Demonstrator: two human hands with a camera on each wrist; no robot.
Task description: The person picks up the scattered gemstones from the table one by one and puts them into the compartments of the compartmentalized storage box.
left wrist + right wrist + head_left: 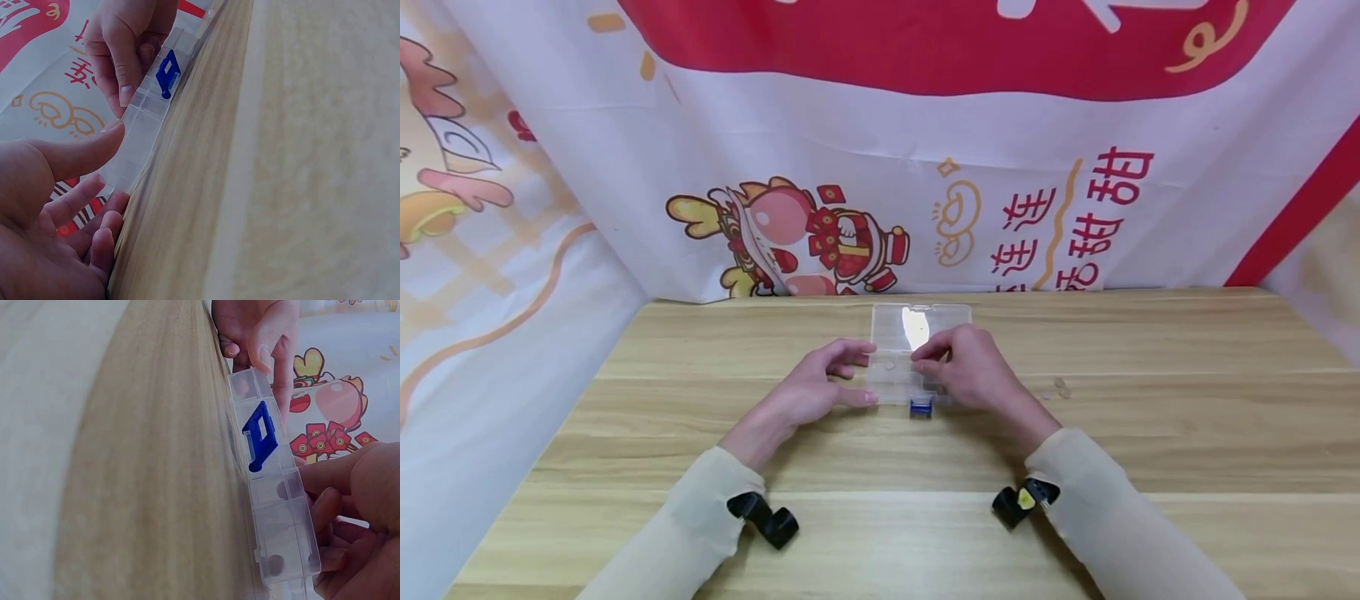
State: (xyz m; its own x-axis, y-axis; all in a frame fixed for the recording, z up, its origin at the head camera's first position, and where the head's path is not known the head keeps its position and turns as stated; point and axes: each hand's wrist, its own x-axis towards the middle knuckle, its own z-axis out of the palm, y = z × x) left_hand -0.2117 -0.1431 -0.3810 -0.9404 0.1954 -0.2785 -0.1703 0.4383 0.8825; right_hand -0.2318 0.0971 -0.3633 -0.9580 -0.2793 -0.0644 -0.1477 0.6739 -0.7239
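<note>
A clear plastic compartment box [895, 390] lies on the table with its clear lid [891, 323] tipped back; a blue latch [921, 407] hangs at its front. My left hand [820, 383] holds the box's left end, thumb at the front corner and a finger along the back side, as the right wrist view shows. Over the middle compartments is my right hand [967, 367], its thumb and forefinger close together. Whether something small is between those fingertips is hidden. Through the box wall, small round discs [276, 565] show inside compartments at the right end.
Small round translucent discs [1062, 385] lie on the wooden table [880, 517] right of the box, near my right forearm. A printed cloth [1045, 133] hangs behind the table's back edge. Each wrist carries a black camera [767, 518].
</note>
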